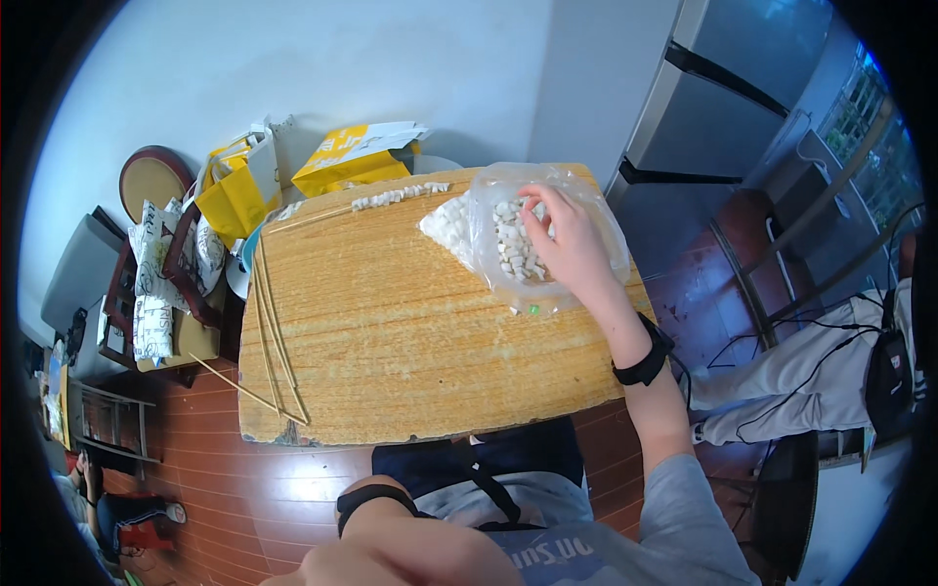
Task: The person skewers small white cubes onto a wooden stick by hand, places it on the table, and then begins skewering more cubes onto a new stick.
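Note:
My right hand [565, 234] is over a clear plastic bag [611, 249] at the far right of the wooden table. Its fingers curl down among small white chunks [518, 249], and whatever sits between the fingertips is too small to make out. More white chunks [449, 227] show through the bag's pointed left end. Near the far edge lies a thin stick with a row of white pieces [401, 195] on one end. My left hand [368, 485] is low in front of my body, past a black wristband; its fingers are hidden.
Long thin sticks [269, 337] lie along the left side of the wooden table [420, 332], one jutting past its edge. Yellow-and-white bags [352, 161] stand behind it. A chair with patterned cushions [151, 283] is at left, a grey fridge [723, 107] at right. Someone's light trousers [801, 376] show at right.

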### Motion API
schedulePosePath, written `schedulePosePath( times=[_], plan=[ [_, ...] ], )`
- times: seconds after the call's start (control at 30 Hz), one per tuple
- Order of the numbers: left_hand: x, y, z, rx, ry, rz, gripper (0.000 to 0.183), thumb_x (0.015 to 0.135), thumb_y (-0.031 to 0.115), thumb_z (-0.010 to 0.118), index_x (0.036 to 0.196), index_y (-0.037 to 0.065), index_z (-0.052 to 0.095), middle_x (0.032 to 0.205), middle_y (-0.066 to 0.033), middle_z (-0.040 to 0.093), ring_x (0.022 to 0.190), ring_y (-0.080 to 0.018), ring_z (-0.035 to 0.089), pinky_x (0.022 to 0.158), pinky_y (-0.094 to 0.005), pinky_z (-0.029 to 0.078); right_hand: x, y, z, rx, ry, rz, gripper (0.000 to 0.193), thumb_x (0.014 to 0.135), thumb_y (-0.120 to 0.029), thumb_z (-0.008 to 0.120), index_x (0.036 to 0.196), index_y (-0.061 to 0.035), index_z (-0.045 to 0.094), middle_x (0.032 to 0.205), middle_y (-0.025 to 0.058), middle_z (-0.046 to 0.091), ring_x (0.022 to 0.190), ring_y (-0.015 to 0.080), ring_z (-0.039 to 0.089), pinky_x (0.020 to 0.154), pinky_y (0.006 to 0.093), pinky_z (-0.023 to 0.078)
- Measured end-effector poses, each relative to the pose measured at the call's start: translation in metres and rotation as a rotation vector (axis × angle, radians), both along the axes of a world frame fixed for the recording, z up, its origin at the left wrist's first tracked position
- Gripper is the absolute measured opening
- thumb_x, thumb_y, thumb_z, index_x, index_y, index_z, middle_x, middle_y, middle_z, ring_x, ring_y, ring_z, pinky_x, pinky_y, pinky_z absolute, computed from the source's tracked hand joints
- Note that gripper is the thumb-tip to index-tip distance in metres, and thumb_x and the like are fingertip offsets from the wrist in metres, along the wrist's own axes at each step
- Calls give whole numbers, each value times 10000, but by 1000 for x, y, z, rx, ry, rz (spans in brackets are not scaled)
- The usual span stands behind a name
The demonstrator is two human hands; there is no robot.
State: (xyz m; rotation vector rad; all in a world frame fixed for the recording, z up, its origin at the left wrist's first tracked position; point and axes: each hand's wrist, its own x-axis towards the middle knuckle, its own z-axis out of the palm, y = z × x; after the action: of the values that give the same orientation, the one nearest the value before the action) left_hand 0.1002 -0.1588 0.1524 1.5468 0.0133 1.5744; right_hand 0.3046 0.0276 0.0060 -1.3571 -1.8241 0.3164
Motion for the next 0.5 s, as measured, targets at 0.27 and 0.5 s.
schedulePosePath(
  times=[0.27,0.5],
  plan=[
    [-29,-16,-12,155,282,386,147,877,164,511,777,63,548,803,-27,516,701,-169,483,558,-297,390,3,11,-9,122,-56,7,172,869,-66,473,1020,-28,544,956,121,606,813,281,587,721,336,457],
    [-144,45,-124,-227,748,1710,464,894,196,534,1273,-36,401,1228,-167,426,1011,-232,468,845,-338,396,18,13,-24,102,-273,98,191,840,-51,473,1009,-37,562,1042,85,589,965,294,531,802,385,452]
  ],
)
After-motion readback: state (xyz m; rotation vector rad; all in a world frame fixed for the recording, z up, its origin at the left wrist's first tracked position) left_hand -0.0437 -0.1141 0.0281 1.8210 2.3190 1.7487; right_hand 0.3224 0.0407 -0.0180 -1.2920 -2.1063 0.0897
